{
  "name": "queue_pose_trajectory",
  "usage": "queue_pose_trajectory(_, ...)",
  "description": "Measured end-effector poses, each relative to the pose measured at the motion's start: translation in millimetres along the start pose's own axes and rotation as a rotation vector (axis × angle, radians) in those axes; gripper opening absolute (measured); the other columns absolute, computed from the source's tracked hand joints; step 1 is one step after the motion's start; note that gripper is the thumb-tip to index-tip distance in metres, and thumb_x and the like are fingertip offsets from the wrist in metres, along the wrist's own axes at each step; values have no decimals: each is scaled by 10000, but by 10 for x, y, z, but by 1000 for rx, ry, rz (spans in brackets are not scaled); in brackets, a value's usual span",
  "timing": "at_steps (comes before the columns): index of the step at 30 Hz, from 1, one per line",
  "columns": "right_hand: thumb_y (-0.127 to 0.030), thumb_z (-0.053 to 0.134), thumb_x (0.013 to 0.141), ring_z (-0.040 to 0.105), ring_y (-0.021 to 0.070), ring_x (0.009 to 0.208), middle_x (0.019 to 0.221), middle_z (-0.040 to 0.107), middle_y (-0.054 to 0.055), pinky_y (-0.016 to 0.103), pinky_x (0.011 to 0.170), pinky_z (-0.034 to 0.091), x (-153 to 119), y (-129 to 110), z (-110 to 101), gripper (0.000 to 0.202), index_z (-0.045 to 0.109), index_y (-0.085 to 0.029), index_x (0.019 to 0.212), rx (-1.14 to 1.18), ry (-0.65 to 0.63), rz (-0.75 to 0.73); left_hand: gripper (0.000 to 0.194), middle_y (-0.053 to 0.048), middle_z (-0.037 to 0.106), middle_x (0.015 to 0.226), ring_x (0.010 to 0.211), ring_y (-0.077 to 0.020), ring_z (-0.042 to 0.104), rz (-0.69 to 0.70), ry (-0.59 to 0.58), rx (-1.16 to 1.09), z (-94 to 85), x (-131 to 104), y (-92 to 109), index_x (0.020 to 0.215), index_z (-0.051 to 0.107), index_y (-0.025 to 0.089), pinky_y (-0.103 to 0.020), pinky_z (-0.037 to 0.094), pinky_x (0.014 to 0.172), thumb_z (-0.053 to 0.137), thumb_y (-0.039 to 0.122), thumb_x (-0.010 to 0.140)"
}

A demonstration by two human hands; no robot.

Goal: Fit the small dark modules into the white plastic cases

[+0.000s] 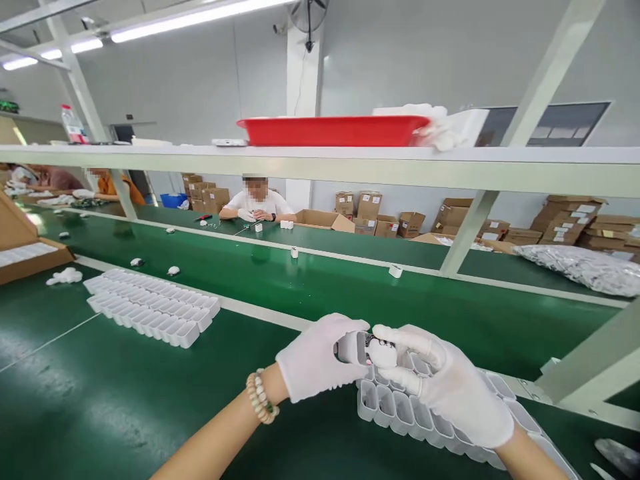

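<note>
My left hand (317,360), in a white glove, is closed around a small white open-ended plastic shell (351,348). In the gloved fingers of my right hand (453,383) is a small rounded white part (384,355) with dark pieces along its edge. The two pieces meet, or nearly meet, end to end; the exact contact is hidden. Beneath my right hand stand rows of white open shells (403,415), partly covered by it. A second block of similar shells (150,308) stands on the green table to the left.
Beyond a pale rail runs a green belt (330,283) carrying scattered small white parts (395,271). A shelf (310,165) overhead holds a red tray (333,132). A post (470,233) rises at the right. Across the belt sits a person in white (270,204). An open carton (35,257) lies far left.
</note>
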State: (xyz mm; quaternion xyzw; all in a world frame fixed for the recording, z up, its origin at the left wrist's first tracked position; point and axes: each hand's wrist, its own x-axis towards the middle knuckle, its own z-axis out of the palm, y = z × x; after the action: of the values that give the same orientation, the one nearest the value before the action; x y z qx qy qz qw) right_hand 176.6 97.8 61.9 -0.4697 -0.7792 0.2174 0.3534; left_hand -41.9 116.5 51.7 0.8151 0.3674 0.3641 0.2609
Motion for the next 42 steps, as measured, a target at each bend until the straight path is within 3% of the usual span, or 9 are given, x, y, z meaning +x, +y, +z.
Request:
queue_pose_trajectory(4, -468, 665, 831, 653, 189, 734, 849, 692, 21, 309, 669, 582, -70, -170, -42, 357, 710, -336, 1160, 29, 19, -66, 429, -22, 683, 1128, 1043, -210, 633, 133, 24, 187, -227, -152, 272, 1172, 600, 265, -366, 523, 925, 738, 227, 768)
queue_pose_trajectory(11, -336, 668, 823, 640, 164, 687, 848, 681, 9, 287, 643, 579, -170, -348, -90, 355, 703, -352, 1176, 117, -56, -37, 417, -17, 694, 1102, 999, -184, 654, 235, 90, 298, -262, -240, 397, 1194, 553, 281, -330, 543, 874, 697, 194, 813)
queue_pose_trajectory(16, -348, 677, 816, 663, 182, 721, 851, 690, 25, 294, 672, 588, -157, -418, -74, 347, 716, -315, 1160, 191, -123, 27, 365, -32, 692, 1098, 1010, -195, 661, 222, 99, 341, -281, -269, 425, 1150, 564, 268, -347, 551, 887, 682, 194, 812)
queue_pose_trajectory(20, -352, 675, 823, 683, 198, 742, 905, 706, 43, 300, 653, 591, -171, -401, -17, 338, 716, -305, 1156, 237, -88, 17, 397, -36, 696, 1076, 996, -213, 671, 195, 135, 398, -274, -315, 423, 1169, 560, 276, -370, 560, 880, 673, 189, 799)
queue_pose_trajectory(25, -322, 685, 821, 671, 202, 704, 903, 718, 39, 324, 627, 584, -202, -359, 17, 345, 700, -304, 1165, 176, -14, -48, 426, -32, 699, 1053, 976, -217, 673, 204, 173, 418, -246, -334, 417, 1183, 548, 278, -368, 566, 865, 687, 186, 791)
queue_pose_trajectory(37, -382, 668, 844, 654, 220, 752, 917, 714, 42, 348, 665, 566, -228, -358, 108, 338, 683, -340, 1179, 57, -44, -41, 410, -25, 697, 993, 895, -225, 676, 143, 112, 408, -225, -338, 476, 1124, 574, 282, -379, 584, 781, 703, 161, 754)
queue_pose_trajectory(40, -449, 690, 818, 654, 201, 681, 815, 694, 16, 352, 645, 577, -239, -313, 163, 486, 608, -341, 1285, 184, 50, -17, 386, -21, 704, 1006, 909, -223, 676, 136, 133, 386, -224, -339, 469, 1129, 574, 287, -380, 580, 801, 696, 186, 777)
queue_pose_trajectory(42, -474, 700, 806, 659, 192, 668, 819, 687, 12, 340, 627, 583, -254, -282, 198, 476, 619, -335, 1254, 233, 133, -15, 380, -17, 707, 1016, 920, -218, 676, 140, 164, 362, -214, -338, 466, 1135, 569, 282, -374, 575, 823, 702, 209, 786)
